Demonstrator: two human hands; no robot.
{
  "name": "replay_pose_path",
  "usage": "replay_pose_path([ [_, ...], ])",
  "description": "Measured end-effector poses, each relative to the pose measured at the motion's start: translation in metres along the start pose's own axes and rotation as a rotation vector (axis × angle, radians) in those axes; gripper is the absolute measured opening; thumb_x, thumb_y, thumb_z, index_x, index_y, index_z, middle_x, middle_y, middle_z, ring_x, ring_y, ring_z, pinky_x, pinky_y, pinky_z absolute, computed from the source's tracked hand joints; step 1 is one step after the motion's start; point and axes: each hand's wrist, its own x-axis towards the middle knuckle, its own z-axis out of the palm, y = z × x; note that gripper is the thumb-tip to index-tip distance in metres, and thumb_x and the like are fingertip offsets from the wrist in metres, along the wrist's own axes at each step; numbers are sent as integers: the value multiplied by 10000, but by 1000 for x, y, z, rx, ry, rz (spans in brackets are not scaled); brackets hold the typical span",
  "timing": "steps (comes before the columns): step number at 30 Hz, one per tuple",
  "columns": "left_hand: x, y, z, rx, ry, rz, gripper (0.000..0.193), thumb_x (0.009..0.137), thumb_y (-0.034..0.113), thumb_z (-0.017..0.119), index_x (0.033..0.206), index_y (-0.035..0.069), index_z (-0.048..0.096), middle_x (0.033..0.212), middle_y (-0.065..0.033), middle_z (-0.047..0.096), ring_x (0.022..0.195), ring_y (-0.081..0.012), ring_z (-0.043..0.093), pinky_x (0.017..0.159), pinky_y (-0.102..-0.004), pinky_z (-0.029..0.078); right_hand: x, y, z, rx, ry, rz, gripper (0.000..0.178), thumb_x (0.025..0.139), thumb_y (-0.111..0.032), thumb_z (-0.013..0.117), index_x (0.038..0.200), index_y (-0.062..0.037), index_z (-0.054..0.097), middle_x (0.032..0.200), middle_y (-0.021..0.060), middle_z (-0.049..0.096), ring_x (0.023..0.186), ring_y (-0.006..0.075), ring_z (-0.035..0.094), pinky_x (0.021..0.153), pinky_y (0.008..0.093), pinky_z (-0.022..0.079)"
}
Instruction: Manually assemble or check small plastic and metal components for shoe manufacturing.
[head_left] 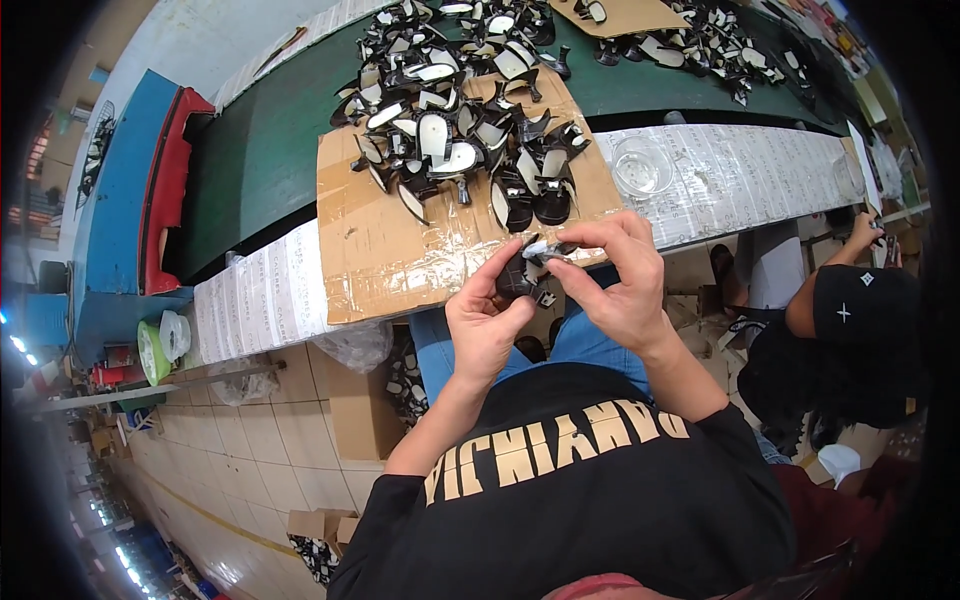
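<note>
My left hand (481, 318) is closed around a small black shoe (515, 280), held above my lap at the table's near edge. My right hand (618, 275) pinches a small pale bluish-white piece (538, 250) against the shoe's upper part; whether it is cloth or paper I cannot make out. Just beyond my hands, a pair of black heeled shoes (551, 203) with pale insoles stands on a brown cardboard sheet (365, 270). Behind that pair lies a large heap of similar black heeled shoes (435, 135), tumbled at many angles.
A green conveyor belt (250, 160) runs behind the cardboard. To the right, a clear round bowl (642, 168) sits on the paper-covered ledge (735, 180). More shoes lie on the belt at far right. A co-worker in a black cap (865, 305) sits at right. Cardboard box (362, 410) below left.
</note>
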Motion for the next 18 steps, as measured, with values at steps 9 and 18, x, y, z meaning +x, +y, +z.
replay_pose_path([
  [9,-1,-1,0,-3,2,-13,579,772,-140,573,1339,-23,551,1109,-26,659,905,-34,602,758,-166,477,5,0,-1,-80,35,9,278,699,-78,806,956,-76,700,834,7,685,789,185,573,777,319,401],
  [18,1,-10,-8,-218,7,-125,619,783,-169,592,1378,-26,494,1200,-89,637,1043,-128,633,891,-251,518,1,-1,-5,-84,151,76,266,701,-84,804,945,-76,698,834,13,679,763,191,572,769,322,397],
])
